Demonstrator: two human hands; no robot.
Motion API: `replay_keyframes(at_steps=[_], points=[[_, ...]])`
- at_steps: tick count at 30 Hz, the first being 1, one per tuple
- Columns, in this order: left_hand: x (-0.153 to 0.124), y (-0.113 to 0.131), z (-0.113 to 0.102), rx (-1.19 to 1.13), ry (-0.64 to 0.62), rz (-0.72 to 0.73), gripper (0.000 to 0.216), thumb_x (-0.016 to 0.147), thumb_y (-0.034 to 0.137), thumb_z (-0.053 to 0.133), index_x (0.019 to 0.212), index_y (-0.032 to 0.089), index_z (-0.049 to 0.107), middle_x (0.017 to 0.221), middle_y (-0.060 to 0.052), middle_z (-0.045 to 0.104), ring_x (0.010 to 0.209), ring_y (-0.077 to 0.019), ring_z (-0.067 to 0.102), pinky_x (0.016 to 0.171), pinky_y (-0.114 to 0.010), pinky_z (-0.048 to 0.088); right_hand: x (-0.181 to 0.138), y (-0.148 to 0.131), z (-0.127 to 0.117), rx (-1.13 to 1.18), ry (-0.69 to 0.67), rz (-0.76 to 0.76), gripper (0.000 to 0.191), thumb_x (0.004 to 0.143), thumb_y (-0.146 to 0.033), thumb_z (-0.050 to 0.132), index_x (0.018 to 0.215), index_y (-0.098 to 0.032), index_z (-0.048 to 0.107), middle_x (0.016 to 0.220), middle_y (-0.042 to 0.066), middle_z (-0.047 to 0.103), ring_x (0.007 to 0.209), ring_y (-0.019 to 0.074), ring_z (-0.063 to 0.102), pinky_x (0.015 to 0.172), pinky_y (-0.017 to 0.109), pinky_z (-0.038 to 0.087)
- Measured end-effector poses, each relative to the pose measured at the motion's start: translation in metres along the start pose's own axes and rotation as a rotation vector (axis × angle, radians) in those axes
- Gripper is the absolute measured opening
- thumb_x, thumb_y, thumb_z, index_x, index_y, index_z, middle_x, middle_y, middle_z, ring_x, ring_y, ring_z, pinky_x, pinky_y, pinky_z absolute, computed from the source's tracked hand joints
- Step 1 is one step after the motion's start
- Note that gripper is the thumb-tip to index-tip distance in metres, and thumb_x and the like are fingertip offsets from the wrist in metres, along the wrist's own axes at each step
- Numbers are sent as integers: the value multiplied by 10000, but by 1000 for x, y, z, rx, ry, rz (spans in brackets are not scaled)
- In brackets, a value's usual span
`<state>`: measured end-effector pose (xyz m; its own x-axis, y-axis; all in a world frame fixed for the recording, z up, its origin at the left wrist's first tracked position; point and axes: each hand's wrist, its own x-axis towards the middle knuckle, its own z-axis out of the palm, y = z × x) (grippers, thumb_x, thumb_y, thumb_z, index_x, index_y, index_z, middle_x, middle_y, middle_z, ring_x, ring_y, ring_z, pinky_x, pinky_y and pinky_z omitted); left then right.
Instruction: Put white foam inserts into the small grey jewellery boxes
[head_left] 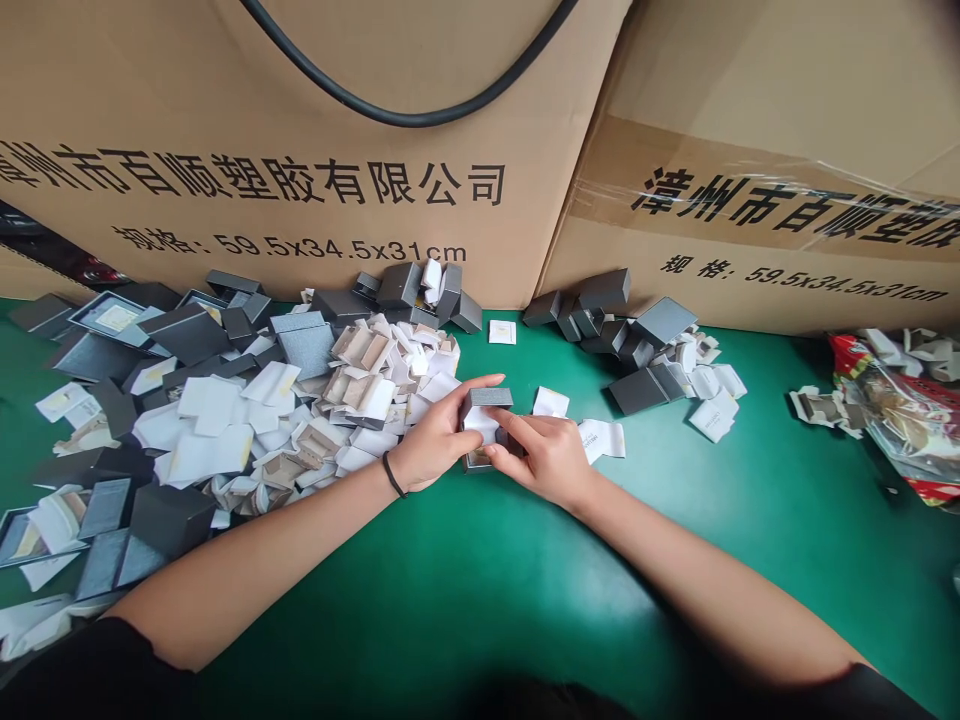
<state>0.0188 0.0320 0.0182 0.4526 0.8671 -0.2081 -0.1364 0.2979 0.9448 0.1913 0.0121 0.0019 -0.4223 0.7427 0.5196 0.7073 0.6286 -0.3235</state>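
My left hand (429,442), with a black band at the wrist, is closed around a small dark grey box (489,397). Its lid stands raised, and a white paper insert (480,424) shows in the opening. My right hand (553,458) has its thumb and index finger closed on the insert at the box's right side; the fingers partly hide it. Close by on the right lie a white folded paper piece (551,402) and a printed white one (602,438). To the left of my left hand spreads a heap of white paper inserts (214,420).
Several dark grey boxes (184,333) pile up at the left, and a smaller cluster of boxes (637,390) lies back right. Large cardboard cartons (315,225) wall off the back of the green table (420,600). A red plastic packet (911,420) sits far right. A black cable (409,118) hangs above.
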Motion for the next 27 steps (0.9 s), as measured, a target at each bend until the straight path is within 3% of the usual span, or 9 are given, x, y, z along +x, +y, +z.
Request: replay_keyframes(at_steps=[13, 20, 27], points=[[1, -2, 3, 7, 19, 42, 568, 642, 33, 587, 1183, 195, 525, 1152, -78, 607, 1090, -229, 550, 915, -350, 438, 0, -3, -3, -70, -84, 6, 365, 933, -393, 392, 1120, -165, 606, 723, 15, 699, 560, 97, 587, 504, 226, 336], [1, -8, 3, 76, 128, 109, 482, 616, 30, 567, 1079, 164, 568, 1100, -63, 635, 1046, -219, 563, 955, -369, 405, -11, -3, -7, -93, 2, -59, 297, 934, -262, 398, 1086, -167, 634, 683, 14, 660, 568, 94, 577, 556, 215, 398], [-3, -10, 6, -8, 135, 146, 459, 591, 35, 585, 1032, 159, 562, 1082, -66, 644, 1043, -227, 583, 932, -383, 432, -12, -5, -7, -41, 108, -128, 287, 921, -232, 397, 1016, -143, 652, 605, 13, 638, 514, 100, 560, 525, 225, 416]])
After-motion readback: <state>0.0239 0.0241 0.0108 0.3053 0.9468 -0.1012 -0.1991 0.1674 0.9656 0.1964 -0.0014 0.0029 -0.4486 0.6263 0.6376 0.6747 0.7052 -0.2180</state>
